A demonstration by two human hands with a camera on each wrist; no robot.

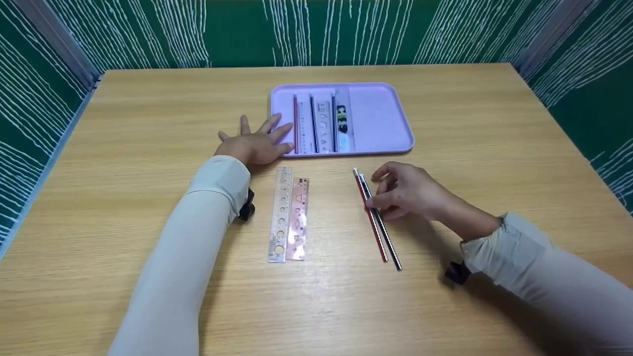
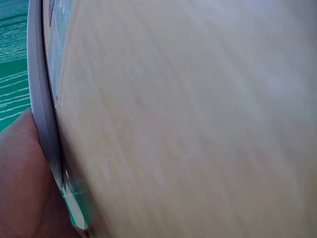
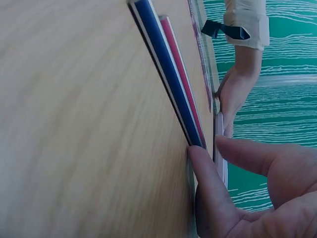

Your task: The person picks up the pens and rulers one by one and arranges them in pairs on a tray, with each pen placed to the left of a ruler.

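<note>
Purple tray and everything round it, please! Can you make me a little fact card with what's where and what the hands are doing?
Tray: purple, on the wooden table
In tray: three pencils and three ruler-like strips, side by side
Loose rulers: a clear ruler beside a pink ruler
Loose pencils: a red pencil and a dark blue pencil, close together
Left hand: fingers spread, at the tray's left side
Right hand: by the loose pencils, seemingly touching them

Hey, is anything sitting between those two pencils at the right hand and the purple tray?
Nothing visible: just tabletop separates the red pencil and dark blue pencil from the purple tray. The clear ruler and pink ruler lie off to the left.
</note>
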